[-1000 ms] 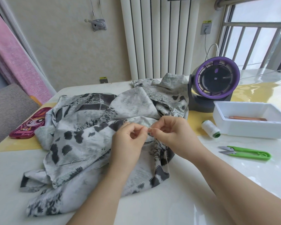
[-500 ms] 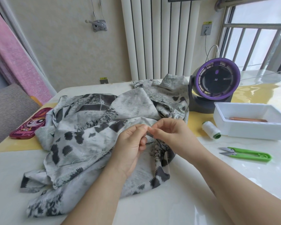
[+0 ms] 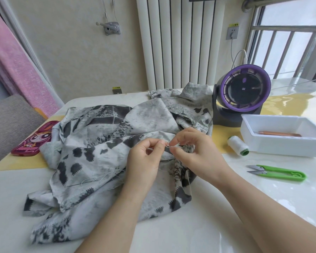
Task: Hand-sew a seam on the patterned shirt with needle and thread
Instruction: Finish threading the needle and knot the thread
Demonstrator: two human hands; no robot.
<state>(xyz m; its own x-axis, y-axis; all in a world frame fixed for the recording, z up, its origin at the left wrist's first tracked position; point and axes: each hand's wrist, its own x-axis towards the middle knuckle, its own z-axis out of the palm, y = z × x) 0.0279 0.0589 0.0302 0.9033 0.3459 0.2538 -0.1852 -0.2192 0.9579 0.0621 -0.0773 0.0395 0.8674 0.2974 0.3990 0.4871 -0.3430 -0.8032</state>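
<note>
Stitching, head view: left hand (image 3: 144, 159) is pinching the shirt (image 3: 98, 154) fold, the shirt lying spread toward 9 o'clock; right hand (image 3: 195, 154) is pinching the needle (image 3: 168, 145). Advisable: keeping the fold taut, stitches small. Counting: one shirt, one needle, one spool (image 3: 237, 147) and one scissors (image 3: 279, 172), lying at 3 o'clock.

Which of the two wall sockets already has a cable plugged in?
The upper socket, right of the radiator; a white cable hangs from it. The lower socket, left of the radiator, shows none.

crumpled grey patterned shirt (image 3: 102, 154) on table
</note>
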